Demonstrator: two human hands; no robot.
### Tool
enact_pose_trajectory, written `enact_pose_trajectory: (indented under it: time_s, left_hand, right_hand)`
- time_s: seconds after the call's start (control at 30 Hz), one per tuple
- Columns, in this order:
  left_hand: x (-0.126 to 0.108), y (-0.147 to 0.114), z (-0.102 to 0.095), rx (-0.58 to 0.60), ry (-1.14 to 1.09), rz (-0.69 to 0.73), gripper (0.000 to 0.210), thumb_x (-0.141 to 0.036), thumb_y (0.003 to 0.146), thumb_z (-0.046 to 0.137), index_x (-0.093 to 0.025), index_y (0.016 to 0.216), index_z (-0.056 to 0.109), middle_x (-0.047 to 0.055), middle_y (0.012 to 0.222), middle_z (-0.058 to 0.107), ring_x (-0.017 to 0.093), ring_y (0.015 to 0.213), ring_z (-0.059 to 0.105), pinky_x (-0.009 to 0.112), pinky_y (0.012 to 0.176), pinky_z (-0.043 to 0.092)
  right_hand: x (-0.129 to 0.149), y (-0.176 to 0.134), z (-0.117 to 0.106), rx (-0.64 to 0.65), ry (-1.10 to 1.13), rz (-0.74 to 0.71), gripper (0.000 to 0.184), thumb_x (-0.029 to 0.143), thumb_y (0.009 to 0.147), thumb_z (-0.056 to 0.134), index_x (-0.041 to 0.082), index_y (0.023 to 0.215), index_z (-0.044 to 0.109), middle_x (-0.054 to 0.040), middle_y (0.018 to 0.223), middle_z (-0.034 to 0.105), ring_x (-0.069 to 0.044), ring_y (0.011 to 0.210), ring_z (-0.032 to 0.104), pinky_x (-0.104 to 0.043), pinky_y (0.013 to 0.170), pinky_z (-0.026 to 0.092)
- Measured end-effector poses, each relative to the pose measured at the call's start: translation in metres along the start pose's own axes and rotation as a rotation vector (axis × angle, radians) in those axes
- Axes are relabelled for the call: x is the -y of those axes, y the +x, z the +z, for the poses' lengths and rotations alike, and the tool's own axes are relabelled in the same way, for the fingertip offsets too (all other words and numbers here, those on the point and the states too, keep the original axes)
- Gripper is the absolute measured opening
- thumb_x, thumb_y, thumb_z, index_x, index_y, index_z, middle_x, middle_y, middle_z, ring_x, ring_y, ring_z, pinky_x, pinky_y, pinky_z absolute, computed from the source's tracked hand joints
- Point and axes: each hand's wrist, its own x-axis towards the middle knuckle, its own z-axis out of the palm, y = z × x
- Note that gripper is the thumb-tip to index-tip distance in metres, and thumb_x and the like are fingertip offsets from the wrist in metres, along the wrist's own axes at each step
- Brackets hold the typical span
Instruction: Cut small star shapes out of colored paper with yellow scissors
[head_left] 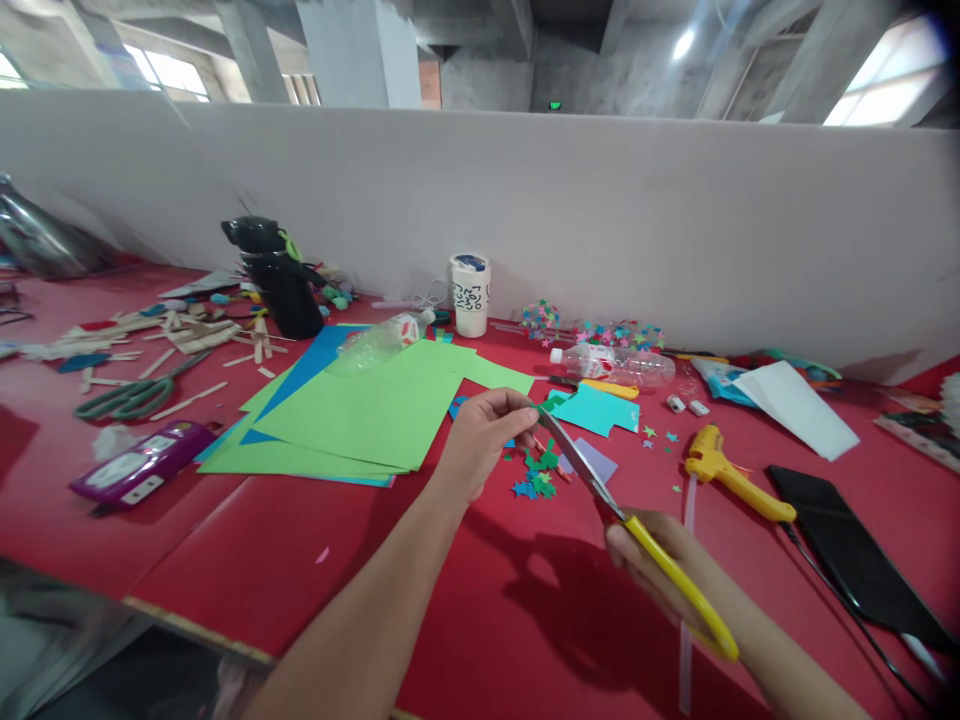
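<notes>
My left hand (pixel 480 435) pinches a small piece of green paper (pixel 546 407) between thumb and fingertips, above the red table (pixel 480 600). In my right hand (pixel 652 550) are scissors (pixel 594 483) with yellow handles, fingers wrapped around the grips. The blade tips reach the green paper at my left fingertips. Beneath the blades lie several green and blue paper stars (pixel 535 486) and a purple paper piece (pixel 592 460). Cyan paper (pixel 600 410) rests just behind them.
Green sheets (pixel 360 410) lie left, a clear bottle (pixel 379 340) on them. A yellow glue gun (pixel 739 480) and black tablet (pixel 855 540) lie right. Behind stand a white cup (pixel 471 300) and black flask (pixel 281 285). Green-handled scissors (pixel 135 398) lie far left.
</notes>
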Motion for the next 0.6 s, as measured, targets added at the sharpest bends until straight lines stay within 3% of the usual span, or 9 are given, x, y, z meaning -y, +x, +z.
enact_pose_trajectory:
  time_s: [0.6]
  left_hand:
    - [0.0017, 0.0007, -0.0046, 0.030, 0.014, 0.014, 0.010, -0.024, 0.067, 0.061, -0.014, 0.068, 0.058, -0.001, 0.055, 0.056, 0.007, 0.046, 0.049, 0.020, 0.047, 0.037]
  right_hand:
    - [-0.0016, 0.0006, 0.0000, -0.036, -0.031, 0.040, 0.046, 0.061, 0.071, 0.049, 0.019, 0.055, 0.039, 0.0085, 0.043, 0.025, -0.005, 0.037, 0.024, -0.018, 0.035, 0.019]
